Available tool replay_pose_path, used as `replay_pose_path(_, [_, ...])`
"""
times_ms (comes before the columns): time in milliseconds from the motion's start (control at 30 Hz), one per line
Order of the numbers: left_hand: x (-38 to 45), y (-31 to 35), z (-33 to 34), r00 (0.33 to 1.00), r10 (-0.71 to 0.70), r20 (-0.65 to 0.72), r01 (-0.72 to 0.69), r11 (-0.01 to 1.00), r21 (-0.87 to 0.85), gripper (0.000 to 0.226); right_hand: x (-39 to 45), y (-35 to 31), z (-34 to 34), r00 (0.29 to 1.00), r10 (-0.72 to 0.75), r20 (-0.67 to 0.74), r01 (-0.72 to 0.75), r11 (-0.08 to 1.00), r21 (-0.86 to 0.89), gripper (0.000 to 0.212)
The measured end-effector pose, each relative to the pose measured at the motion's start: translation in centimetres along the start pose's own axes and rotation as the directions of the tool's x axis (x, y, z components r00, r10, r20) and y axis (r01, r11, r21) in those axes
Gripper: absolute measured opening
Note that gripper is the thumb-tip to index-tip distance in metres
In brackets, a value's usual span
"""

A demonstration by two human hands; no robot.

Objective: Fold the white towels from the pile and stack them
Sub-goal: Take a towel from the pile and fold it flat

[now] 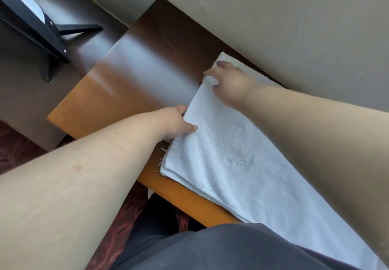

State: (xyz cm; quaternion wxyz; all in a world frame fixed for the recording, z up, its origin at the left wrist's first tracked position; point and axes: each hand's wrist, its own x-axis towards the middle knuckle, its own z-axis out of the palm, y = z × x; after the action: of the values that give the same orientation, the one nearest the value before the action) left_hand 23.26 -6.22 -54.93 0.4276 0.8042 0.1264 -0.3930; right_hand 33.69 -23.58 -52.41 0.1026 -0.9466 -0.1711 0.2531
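A white towel (242, 164) lies folded in layers on the brown wooden table (130, 84), running from the wall toward my body. My left hand (179, 122) pinches the towel's left edge, thumb on top and fingers tucked under the layers. My right hand (229, 82) pinches the towel's far left corner near the wall. The hand is blurred, and more white cloth shows behind it. An embossed mark sits in the middle of the towel. The towel's right side is hidden by my right forearm.
A beige wall (273, 17) runs along the table's far side. A black stand (48, 36) rests on a darker surface to the left. Patterned red carpet (16, 149) shows below the table edge. My dark clothing (210, 248) fills the bottom.
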Motion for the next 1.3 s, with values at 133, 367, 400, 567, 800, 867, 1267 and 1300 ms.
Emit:
replay_pose_path(133, [-0.7,-1.3,-0.1,0.999,-0.038,-0.027,0.043,0.972,0.231,0.038,-0.1,-1.4,1.6,0.990,0.021,0.139,0.024,0.950,-0.311,0.066])
replay_pose_path(367, [-1.6,-2.4,-0.7,0.983,-0.022,-0.185,0.066,0.970,0.235,0.040,0.9,-2.9,2.0,0.979,0.173,0.108,-0.151,0.970,-0.189,0.063])
replay_pose_path(400, [-2.0,-2.8,-0.8,0.989,-0.023,-0.146,0.054,0.976,0.212,0.038,0.2,-3.3,2.3,0.985,0.163,0.061,-0.154,0.979,-0.134,0.064])
replay_pose_path(567, [-3.8,-4.3,-1.9,0.997,-0.069,0.045,0.053,0.953,0.299,0.035,-5.5,-7.0,6.1,0.987,-0.154,-0.044,0.147,0.980,-0.132,0.046])
replay_pose_path(800, [-3.8,-5.7,-1.2,0.999,-0.007,-0.044,0.021,0.946,0.324,0.032,-6.7,-8.3,8.9,0.983,-0.096,0.159,0.123,0.978,-0.168,0.067])
replay_pose_path(867, [-4.0,-6.1,-1.3,0.999,0.002,-0.054,0.012,0.966,0.260,0.035,-7.6,-9.0,8.9,0.996,-0.073,0.050,0.076,0.994,-0.074,0.062])
replay_pose_path(1267, [-6.5,-9.2,0.1,0.995,-0.062,-0.073,0.074,0.983,0.170,0.020,-14.1,-11.9,13.2,1.000,0.026,-0.003,-0.026,0.993,-0.114,0.025])
replay_pose_path(1300, [-6.7,-9.5,0.5,0.994,-0.059,-0.088,0.070,0.988,0.137,0.022,-14.2,-12.0,13.4,0.999,0.033,-0.014,-0.034,0.993,-0.112,0.025])
